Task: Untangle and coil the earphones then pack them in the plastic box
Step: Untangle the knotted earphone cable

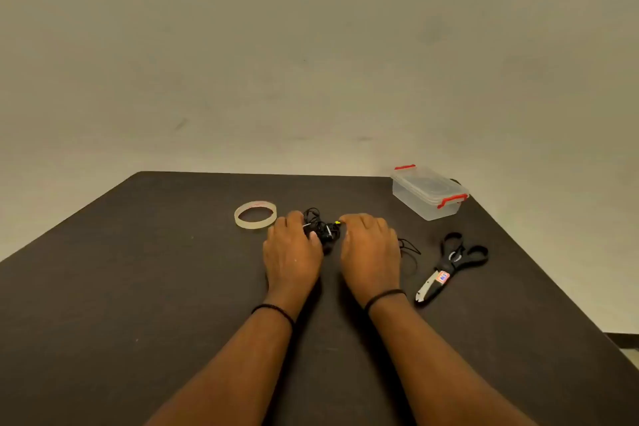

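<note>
Both hands are closing in on the earphones (321, 230): the left hand (292, 252) and right hand (370, 249) are curling fingers onto a black, wiry knot lying between them, nothing yet untangled. Beyond the right hand, the clear plastic box (428, 192) is sitting lidded, red clips fastened.

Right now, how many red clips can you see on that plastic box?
2: one red clip on the plastic box's far end, another on its near end. Others may be hidden.
</note>
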